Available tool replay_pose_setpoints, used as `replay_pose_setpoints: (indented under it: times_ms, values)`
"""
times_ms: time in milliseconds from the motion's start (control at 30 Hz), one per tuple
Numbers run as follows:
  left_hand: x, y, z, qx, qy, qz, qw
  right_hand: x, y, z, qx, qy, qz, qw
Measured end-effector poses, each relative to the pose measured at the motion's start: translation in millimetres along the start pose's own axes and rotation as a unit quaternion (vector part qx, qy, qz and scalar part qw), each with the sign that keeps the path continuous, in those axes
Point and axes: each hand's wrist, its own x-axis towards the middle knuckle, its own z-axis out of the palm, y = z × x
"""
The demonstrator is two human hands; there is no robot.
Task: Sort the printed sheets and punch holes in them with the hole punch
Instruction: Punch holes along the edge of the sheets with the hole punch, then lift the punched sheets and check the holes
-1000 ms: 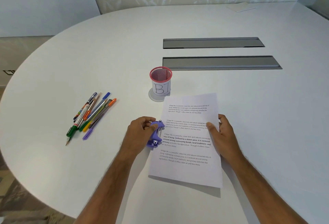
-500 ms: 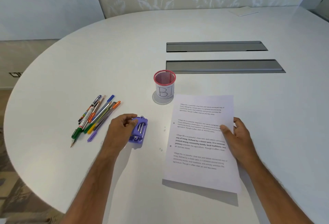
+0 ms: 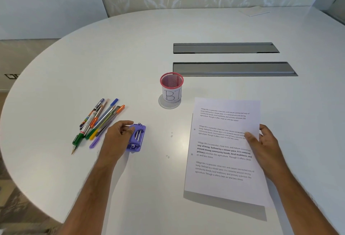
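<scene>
The sheets (image 3: 224, 150) lie at near right with two holes showing by their left edge. My right hand (image 3: 265, 149) pinches their right edge, thumb on top. My left hand (image 3: 119, 137) curls round the punch (image 3: 137, 137), which sits well left of them beside the pens (image 3: 100, 121). I'd judge this stack is punched; I'd set the punch down flat, then move the sheets aside squarely. Chads (image 3: 171, 135) dot the table (image 3: 93, 57).

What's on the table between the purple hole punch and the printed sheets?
In the head view, only tiny paper dots lie on the bare white table between the hole punch and the printed sheets.
</scene>
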Motion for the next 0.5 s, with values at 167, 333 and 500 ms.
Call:
replay_pose_setpoints:
  times_ms: [167,333,500]
  values:
    - [-7.6,10.0,2.6,0.074,0.057,0.055,0.994,-1.0,-1.1,0.0,-0.001,-0.006,-0.002,1.000]
    - [-28.5,49.3,37.7,-0.043,0.041,0.094,0.994,-2.3,-11.5,-4.3,0.014,-0.016,-0.009,1.000]
    - [-62.1,104.2,109.5,-0.301,-0.190,-0.085,0.931,-7.6,-29.9,-11.1,0.050,-0.045,-0.024,0.997]
